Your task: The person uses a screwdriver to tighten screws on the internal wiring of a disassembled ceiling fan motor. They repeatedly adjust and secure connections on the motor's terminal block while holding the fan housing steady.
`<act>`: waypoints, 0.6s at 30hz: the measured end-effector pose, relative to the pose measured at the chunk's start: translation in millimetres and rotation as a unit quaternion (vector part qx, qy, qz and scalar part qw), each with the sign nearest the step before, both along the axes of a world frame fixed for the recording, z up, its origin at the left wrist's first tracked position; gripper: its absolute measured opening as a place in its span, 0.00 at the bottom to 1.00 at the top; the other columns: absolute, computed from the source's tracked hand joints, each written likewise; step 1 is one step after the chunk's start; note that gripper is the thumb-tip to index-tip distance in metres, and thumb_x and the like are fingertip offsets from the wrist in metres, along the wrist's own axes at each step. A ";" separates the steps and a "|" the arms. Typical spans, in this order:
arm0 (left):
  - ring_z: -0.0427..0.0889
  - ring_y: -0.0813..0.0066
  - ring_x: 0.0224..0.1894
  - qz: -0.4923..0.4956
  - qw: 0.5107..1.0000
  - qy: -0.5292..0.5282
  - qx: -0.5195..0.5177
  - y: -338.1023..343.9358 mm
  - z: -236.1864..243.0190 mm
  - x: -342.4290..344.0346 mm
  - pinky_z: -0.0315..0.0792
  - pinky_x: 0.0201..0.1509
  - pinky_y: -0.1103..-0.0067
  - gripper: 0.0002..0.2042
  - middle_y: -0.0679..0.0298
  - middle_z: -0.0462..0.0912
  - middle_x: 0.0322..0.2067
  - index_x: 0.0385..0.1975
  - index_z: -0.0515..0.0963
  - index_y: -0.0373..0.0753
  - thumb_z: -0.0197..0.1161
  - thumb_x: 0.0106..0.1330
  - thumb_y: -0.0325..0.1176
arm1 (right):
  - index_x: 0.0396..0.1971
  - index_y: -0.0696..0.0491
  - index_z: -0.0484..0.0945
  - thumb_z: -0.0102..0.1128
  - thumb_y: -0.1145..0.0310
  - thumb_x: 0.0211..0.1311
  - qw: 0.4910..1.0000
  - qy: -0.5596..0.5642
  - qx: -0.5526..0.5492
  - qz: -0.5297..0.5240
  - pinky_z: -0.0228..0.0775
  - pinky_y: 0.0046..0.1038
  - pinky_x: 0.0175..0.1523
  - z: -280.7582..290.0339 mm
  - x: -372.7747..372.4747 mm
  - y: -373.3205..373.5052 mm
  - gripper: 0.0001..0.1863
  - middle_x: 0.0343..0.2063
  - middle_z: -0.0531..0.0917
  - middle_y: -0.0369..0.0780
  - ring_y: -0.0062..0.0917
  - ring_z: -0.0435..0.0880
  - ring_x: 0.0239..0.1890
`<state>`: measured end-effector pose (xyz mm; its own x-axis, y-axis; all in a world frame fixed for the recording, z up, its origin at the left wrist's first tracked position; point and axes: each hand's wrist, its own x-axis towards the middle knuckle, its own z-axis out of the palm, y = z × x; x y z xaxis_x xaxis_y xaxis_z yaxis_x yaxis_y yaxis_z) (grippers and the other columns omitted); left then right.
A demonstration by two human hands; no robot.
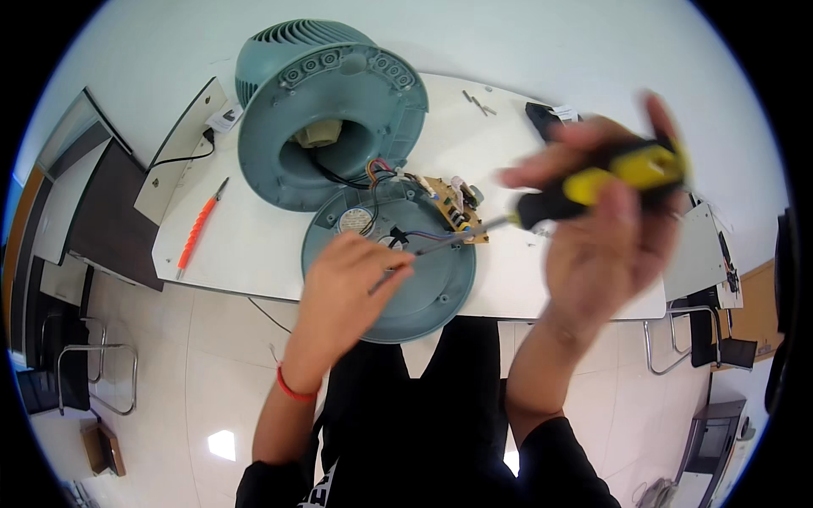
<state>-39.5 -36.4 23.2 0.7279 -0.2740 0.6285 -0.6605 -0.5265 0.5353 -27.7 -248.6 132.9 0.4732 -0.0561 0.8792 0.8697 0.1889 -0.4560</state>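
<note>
My right hand (593, 254) grips the black and yellow handle of a screwdriver (584, 186), some fingers lifted and blurred. The metal shaft slants down to the left, and my left hand (339, 292) pinches it near the tip. Both hands are over a round grey-green base plate (440, 305) at the table's front edge. A circuit board (447, 207) leans at its right rim, with coloured wires running to the large housing (262, 161). That housing lies tipped behind the base, its hollow underside and slatted body showing. A round pale part (356, 222) sits in the base, partly behind my left hand.
An orange-handled screwdriver (197, 233) lies on the white table (517, 279) at the left. Small metal pieces (480, 103) lie at the back, with a black object (542, 118) behind my right hand. A power plug with cord (207, 137) rests at the back left. Chairs (102, 364) stand on both sides.
</note>
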 end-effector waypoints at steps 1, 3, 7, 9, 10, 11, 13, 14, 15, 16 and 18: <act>0.81 0.62 0.37 -0.005 1.000 0.005 0.001 -10.2 -1.3 -9.0 0.76 0.44 0.71 0.07 0.63 0.87 0.33 0.33 0.86 0.40 0.75 0.55 0.27 | 0.63 0.62 0.66 0.56 0.70 0.73 1.000 -0.016 0.004 -0.015 0.78 0.42 0.57 4.5 -9.3 -15.9 0.23 0.50 0.79 0.52 0.36 0.84 0.46; 0.81 0.63 0.37 -0.024 1.000 0.009 -0.004 -40.2 -4.0 -26.7 0.76 0.43 0.71 0.06 0.63 0.87 0.33 0.34 0.85 0.40 0.74 0.57 0.27 | 0.62 0.62 0.68 0.55 0.68 0.74 0.998 -0.047 0.013 -0.050 0.75 0.44 0.62 15.2 -35.4 -52.6 0.22 0.52 0.78 0.52 0.38 0.83 0.50; 0.80 0.61 0.39 -0.082 0.996 0.030 0.017 -112.7 -16.7 -39.8 0.76 0.43 0.69 0.07 0.61 0.82 0.34 0.39 0.82 0.37 0.66 0.61 0.24 | 0.59 0.62 0.70 0.54 0.63 0.76 0.986 -0.090 0.027 -0.137 0.69 0.48 0.71 27.7 -84.1 -102.1 0.20 0.56 0.75 0.53 0.42 0.80 0.56; 0.80 0.59 0.40 -0.106 0.992 0.052 0.036 -149.3 -28.2 -29.1 0.76 0.43 0.68 0.09 0.60 0.81 0.35 0.41 0.81 0.36 0.61 0.62 0.22 | 0.58 0.61 0.69 0.56 0.64 0.75 0.977 -0.095 0.051 -0.186 0.68 0.46 0.72 28.6 -100.0 -107.7 0.20 0.56 0.74 0.53 0.42 0.79 0.57; 0.79 0.59 0.40 -0.096 0.994 0.053 0.021 -166.1 -36.3 -22.1 0.76 0.43 0.67 0.09 0.60 0.81 0.35 0.42 0.81 0.36 0.60 0.62 0.22 | 0.58 0.60 0.69 0.56 0.64 0.75 0.977 -0.093 0.056 -0.185 0.67 0.45 0.72 27.1 -105.1 -106.8 0.20 0.55 0.74 0.52 0.42 0.78 0.57; 0.79 0.58 0.41 -0.087 0.995 0.053 0.006 -182.7 -43.1 -13.8 0.77 0.43 0.67 0.10 0.59 0.80 0.35 0.42 0.81 0.36 0.58 0.62 0.22 | 0.59 0.60 0.68 0.56 0.65 0.75 0.977 -0.088 0.057 -0.183 0.67 0.44 0.72 28.1 -108.1 -106.9 0.20 0.53 0.74 0.51 0.40 0.78 0.56; 0.79 0.58 0.41 -0.063 0.997 0.046 -0.013 -207.4 -53.3 3.0 0.77 0.43 0.67 0.09 0.59 0.79 0.35 0.39 0.79 0.36 0.57 0.60 0.22 | 0.60 0.59 0.66 0.57 0.66 0.74 0.980 -0.077 0.059 -0.174 0.65 0.42 0.73 29.9 -111.9 -107.0 0.21 0.51 0.74 0.49 0.38 0.79 0.54; 0.79 0.58 0.41 -0.050 0.998 0.040 -0.017 -218.0 -59.1 11.2 0.78 0.42 0.68 0.07 0.59 0.79 0.34 0.36 0.78 0.36 0.58 0.58 0.22 | 0.60 0.58 0.65 0.57 0.66 0.74 0.980 -0.072 0.046 -0.182 0.66 0.38 0.69 31.5 -109.1 -103.2 0.21 0.49 0.73 0.48 0.35 0.79 0.51; 0.79 0.59 0.41 -0.035 0.999 0.036 -0.021 -225.1 -62.5 16.9 0.79 0.41 0.68 0.06 0.59 0.78 0.33 0.33 0.76 0.36 0.59 0.56 0.22 | 0.60 0.58 0.64 0.57 0.67 0.74 0.979 -0.067 0.033 -0.190 0.67 0.34 0.65 33.5 -106.9 -99.0 0.21 0.47 0.72 0.46 0.31 0.79 0.48; 0.79 0.59 0.41 -0.034 0.999 0.039 -0.004 -229.9 -66.3 23.2 0.79 0.42 0.68 0.07 0.58 0.79 0.34 0.35 0.77 0.35 0.59 0.56 0.22 | 0.61 0.57 0.63 0.57 0.67 0.74 0.978 -0.064 0.020 -0.197 0.69 0.30 0.61 35.9 -104.5 -94.6 0.21 0.45 0.72 0.44 0.28 0.79 0.45; 0.79 0.58 0.41 -0.031 0.998 0.047 0.032 -234.5 -71.7 31.3 0.79 0.42 0.67 0.10 0.57 0.81 0.37 0.38 0.79 0.34 0.59 0.57 0.22 | 0.61 0.57 0.62 0.57 0.67 0.74 0.990 -0.053 -0.017 -0.133 0.68 0.26 0.51 36.3 -99.9 -99.4 0.22 0.43 0.71 0.43 0.24 0.76 0.41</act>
